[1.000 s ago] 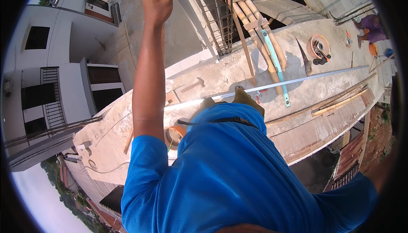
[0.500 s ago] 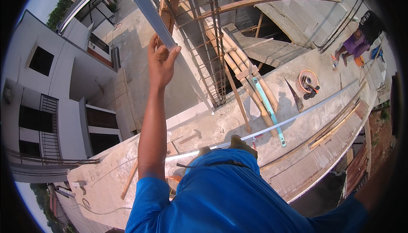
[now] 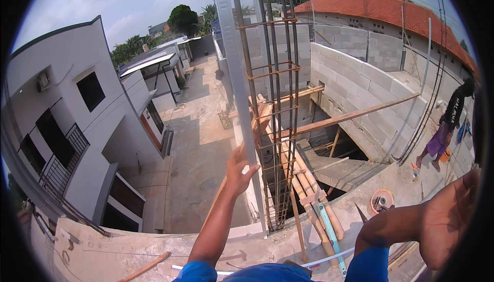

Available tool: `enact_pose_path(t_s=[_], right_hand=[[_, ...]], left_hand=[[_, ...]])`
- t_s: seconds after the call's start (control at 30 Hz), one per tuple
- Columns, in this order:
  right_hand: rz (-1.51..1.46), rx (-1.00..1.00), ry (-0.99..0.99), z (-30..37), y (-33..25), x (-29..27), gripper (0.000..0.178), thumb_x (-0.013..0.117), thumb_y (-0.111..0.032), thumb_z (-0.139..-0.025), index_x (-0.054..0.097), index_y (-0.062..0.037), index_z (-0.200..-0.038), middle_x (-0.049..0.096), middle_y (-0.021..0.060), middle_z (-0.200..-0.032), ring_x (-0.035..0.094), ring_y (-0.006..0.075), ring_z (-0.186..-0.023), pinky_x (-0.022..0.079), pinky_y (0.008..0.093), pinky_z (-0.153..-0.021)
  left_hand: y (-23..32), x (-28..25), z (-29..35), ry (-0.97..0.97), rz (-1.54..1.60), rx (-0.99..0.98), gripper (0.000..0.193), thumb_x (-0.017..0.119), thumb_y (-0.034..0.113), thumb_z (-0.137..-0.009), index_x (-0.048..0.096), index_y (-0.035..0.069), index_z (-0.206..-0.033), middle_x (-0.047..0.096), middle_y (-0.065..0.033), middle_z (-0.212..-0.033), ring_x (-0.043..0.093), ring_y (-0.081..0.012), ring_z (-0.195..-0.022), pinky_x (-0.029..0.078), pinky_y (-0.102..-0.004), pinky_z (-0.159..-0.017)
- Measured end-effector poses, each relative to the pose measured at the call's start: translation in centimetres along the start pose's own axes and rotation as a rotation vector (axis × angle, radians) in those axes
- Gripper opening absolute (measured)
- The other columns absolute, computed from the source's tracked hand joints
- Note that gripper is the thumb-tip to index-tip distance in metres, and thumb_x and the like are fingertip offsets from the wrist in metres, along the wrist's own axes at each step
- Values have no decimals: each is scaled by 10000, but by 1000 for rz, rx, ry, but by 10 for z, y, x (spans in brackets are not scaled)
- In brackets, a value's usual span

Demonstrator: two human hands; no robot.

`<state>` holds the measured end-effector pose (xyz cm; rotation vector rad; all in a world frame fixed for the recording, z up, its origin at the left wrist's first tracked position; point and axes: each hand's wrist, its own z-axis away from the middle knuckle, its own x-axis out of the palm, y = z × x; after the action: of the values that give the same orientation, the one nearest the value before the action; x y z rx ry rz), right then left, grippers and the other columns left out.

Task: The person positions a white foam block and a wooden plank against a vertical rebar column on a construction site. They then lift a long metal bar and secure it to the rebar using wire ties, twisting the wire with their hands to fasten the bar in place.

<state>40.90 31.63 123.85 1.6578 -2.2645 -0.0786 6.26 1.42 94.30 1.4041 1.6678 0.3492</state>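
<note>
L hand (image 3: 237, 174) has the grey metal channel (image 3: 235, 71) in what looks like a loose grip, thumb over the near face, fingers up its left edge. The channel stands roughly upright, running from the top of the view past that hand & down to abt the slab edge below it. R hand (image 3: 450, 220) is way over to the right of the L one, v. close to the cam; fingers fade into the dark rim, so can't tell if it's got anything. Imo the channel's prob light for its length, stiff lengthwise but bendy/dentable if twisted, a bit slick w/ sharpish edges, so I'd hold it by both edges abt mid-height, w/ the 2nd hand lower. Count: 1 channel in hand, 1 rebar cage (image 3: 274, 74) just right of the L hand, 1 hammer (image 3: 234, 256) below it, 1 turquoise level (image 3: 332, 239) lower right, 2-3 bamboo poles (image 3: 312, 223) beside that (overlapping, hard to tell), 1 bucket (image 3: 391, 195) left of the R hand, 1 co-worker (image 3: 453, 110) above it.
</note>
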Motion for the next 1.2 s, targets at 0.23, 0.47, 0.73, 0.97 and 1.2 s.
enact_pose_path(t_s=[0.23, 0.47, 0.73, 0.97, 1.2], right_hand=[[427, 675, -316, 91, 106, 53, 272, 779, -184, -901, 704, 10, -1077, 731, 146, -991, 712, 261, -935, 550, 388, -872], [586, 603, -536, 143, 178, 114, 564, 816, -429, -857, 685, -28, -1233, 726, 170, -1068, 679, 343, -1040, 514, 472, -936], [541, 727, -576, 153, 184, 147, 648, 840, -410, -842, 646, -12, -1314, 772, 169, -1017, 743, 348, -995, 558, 453, -930], [432, 736, -485, 166, 183, 159, 559, 811, -343, -856, 667, -10, -1281, 771, 166, -980, 743, 339, -948, 547, 469, -899], [471, 725, -509, 172, 187, 165, 583, 823, -352, -838, 660, -8, -1280, 773, 176, -1011, 742, 354, -938, 547, 468, -899]], left_hand=[[6, 25, -6, 21, -10, 116, 326, 852, 347, -880, 817, 94, -1083, 347, -271, -1578, 399, -420, -1463, 341, -502, -1200], [3, 26, -9, 2, -91, 120, 342, 840, 372, -878, 821, 97, -1079, 403, -278, -1544, 412, -422, -1449, 341, -507, -1201], [-2, 26, -16, -22, -47, 142, 442, 814, 485, -873, 825, 99, -1087, 386, -319, -1571, 372, -459, -1482, 321, -530, -1211], [-5, 25, -23, -30, -22, 154, 402, 823, 434, -872, 825, 92, -1084, 383, -298, -1575, 380, -442, -1477, 323, -520, -1212], [-7, 24, -26, -25, 16, 156, 364, 832, 383, -871, 825, 85, -1080, 381, -276, -1580, 388, -425, -1471, 324, -509, -1212]])
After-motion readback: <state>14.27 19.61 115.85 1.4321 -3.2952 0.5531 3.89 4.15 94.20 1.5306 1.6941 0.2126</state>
